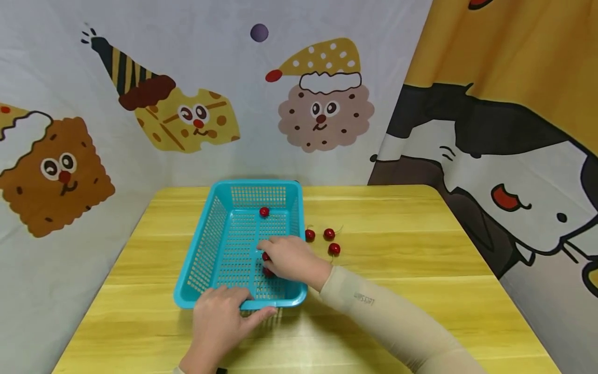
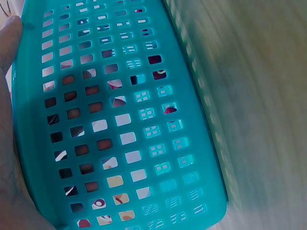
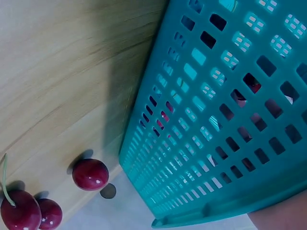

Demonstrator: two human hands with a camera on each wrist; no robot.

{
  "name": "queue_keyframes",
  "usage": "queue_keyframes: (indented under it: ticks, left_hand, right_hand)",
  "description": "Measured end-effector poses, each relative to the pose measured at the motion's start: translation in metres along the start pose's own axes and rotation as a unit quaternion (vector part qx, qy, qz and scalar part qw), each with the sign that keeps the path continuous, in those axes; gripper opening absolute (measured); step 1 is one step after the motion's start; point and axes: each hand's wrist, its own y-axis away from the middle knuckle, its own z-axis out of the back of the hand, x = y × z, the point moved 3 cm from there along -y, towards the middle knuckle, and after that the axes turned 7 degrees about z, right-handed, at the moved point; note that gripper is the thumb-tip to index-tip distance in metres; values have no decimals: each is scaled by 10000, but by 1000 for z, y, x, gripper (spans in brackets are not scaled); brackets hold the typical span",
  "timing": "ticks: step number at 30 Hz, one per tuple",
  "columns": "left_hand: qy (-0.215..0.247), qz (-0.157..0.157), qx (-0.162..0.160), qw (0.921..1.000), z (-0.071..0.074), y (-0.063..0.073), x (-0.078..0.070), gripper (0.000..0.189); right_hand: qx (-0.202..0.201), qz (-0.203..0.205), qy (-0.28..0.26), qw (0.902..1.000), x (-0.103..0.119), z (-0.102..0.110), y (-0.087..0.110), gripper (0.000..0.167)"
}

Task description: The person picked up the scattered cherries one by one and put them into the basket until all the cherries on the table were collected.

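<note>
Cherry (image 1: pixel 266 256): squeezed between finger and thumb of your right grip (image 1: pixel 294 258), down inside the blue basket (image 1: pixel 289 303).
Next cherry (image 1: pixel 268 272): just beside your thumb.
Far cherry (image 1: pixel 264 212): near the basket's back end.
Blue basket: on the worktop (image 1: pixel 402 254), its near rim held in your left grip (image 1: pixel 221 317).
Loose cherries (image 1: pixel 334 250): three, on the worktop just right of the basket.
Cloth (image 1: pixel 201 41): hanging behind, with funny food pictures.

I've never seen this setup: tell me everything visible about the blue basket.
The basket is turquoise, plastic-looking and rectangular, with rounded corners, a smooth rim and perforated walls and floor. It stands upright on the table, longer sides running front to back. Cherries are inside; the left grip holds its near rim, while the right grip reaches in.
</note>
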Motion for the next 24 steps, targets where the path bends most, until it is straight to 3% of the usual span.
queue_keyframes:
  ticks: [7,24]
  left_hand:
    - [-40,8,79,10000,-1,0,-1,74]
    - [-74,-3,138,9999,0,0,-1,73]
  right_hand:
    - [129,-48,300,9995,2,-1,1,38]
    - [184,-98,331,9992,3,-2,1,40]
